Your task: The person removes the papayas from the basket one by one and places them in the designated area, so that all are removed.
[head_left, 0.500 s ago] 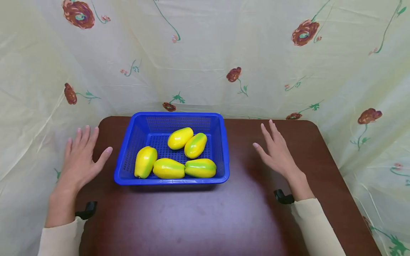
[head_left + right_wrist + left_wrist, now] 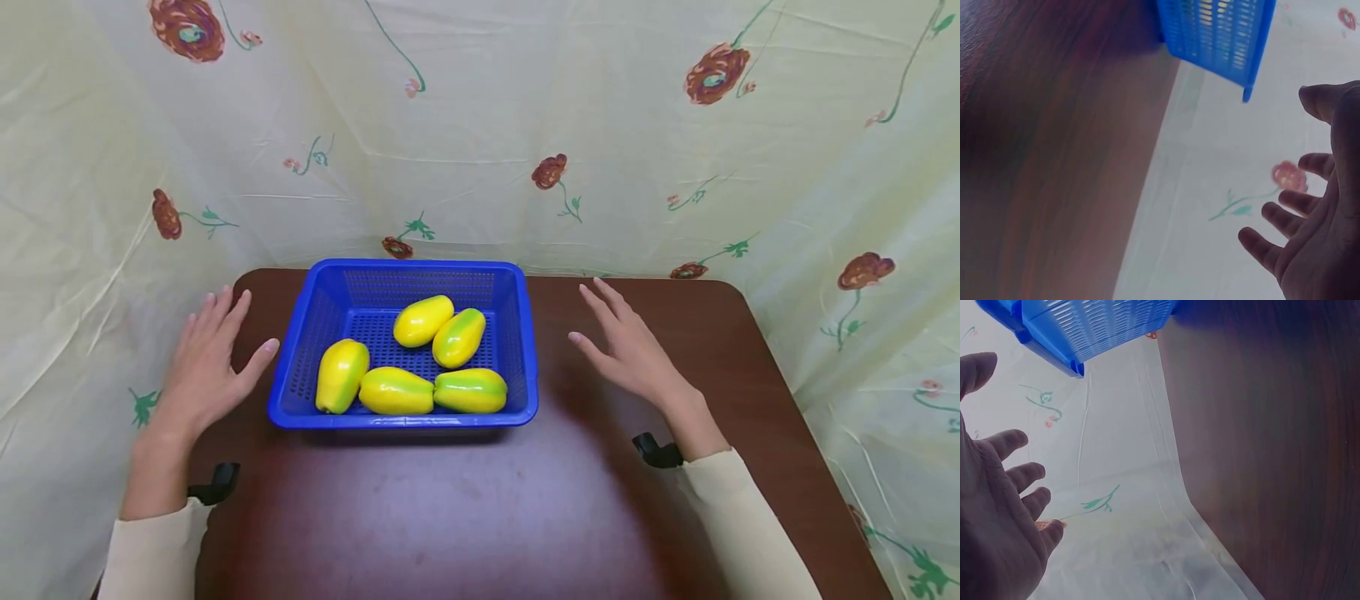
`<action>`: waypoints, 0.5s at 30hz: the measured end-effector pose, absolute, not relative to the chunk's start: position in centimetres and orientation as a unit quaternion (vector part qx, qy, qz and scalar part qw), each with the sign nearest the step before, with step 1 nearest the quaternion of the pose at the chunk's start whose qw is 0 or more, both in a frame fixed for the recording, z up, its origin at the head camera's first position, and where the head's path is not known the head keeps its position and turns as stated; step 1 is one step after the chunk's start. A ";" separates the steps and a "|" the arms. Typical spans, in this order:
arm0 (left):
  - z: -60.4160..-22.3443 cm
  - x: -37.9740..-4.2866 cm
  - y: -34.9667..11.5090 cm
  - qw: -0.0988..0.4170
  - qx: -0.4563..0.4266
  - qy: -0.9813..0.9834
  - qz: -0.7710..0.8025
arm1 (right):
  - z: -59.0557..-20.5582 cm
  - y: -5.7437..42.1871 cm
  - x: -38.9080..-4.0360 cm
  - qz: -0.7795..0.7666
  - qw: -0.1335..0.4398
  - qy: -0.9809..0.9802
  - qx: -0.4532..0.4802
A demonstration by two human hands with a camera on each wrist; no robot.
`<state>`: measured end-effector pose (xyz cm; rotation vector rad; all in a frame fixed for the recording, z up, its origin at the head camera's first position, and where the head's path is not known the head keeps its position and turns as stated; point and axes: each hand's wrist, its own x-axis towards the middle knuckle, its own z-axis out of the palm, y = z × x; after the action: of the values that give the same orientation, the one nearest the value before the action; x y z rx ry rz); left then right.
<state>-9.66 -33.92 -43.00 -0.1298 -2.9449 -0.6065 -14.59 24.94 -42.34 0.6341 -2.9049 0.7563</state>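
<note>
A blue plastic basket (image 2: 402, 422) with perforated walls sits toward the back of the table, left of its middle. Inside lie several yellow-green fruits that look like papayas (image 2: 396, 392): a row along the near side and a pair (image 2: 459, 337) farther back. My left hand (image 2: 206, 367) hovers just left of the basket, fingers spread and thumb near the rim. On the other side my right hand (image 2: 633, 354) hangs a little farther from the basket, its fingers extended and holding nothing. Both wrist views show an empty palm near the basket's outer wall (image 2: 1110, 328).
The dark brown table (image 2: 450, 508) stretches in front of the basket and to its right. A pale floral curtain (image 2: 465, 108) hangs behind the table and along both sides. Black wrist mounts (image 2: 658, 451) sit at both cuffs.
Both hands have moved inward toward the basket, the left one rightward and the right one leftward. The basket and fruits stay as they were; the head view has shifted slightly.
</note>
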 end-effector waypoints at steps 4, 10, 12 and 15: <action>-42.9 -10.1 -33.6 0.064 -0.047 -0.974 -0.210 | -41.5 24.2 -14.5 0.248 0.031 -0.943 0.219; -42.8 -10.8 -32.7 0.057 -0.056 -0.968 -0.237 | -40.1 22.9 -14.3 0.256 0.013 -0.939 0.230; -42.8 -10.9 -32.4 0.052 -0.058 -0.966 -0.248 | -39.7 22.5 -14.4 0.254 0.007 -0.938 0.235; -42.9 -11.0 -32.0 0.048 -0.057 -0.962 -0.263 | -39.1 22.0 -14.5 0.252 -0.001 -0.936 0.246</action>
<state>-10.97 -32.04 -42.89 -0.1742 -2.9337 -0.8024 -14.50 21.96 -39.13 0.7738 -2.9424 0.7923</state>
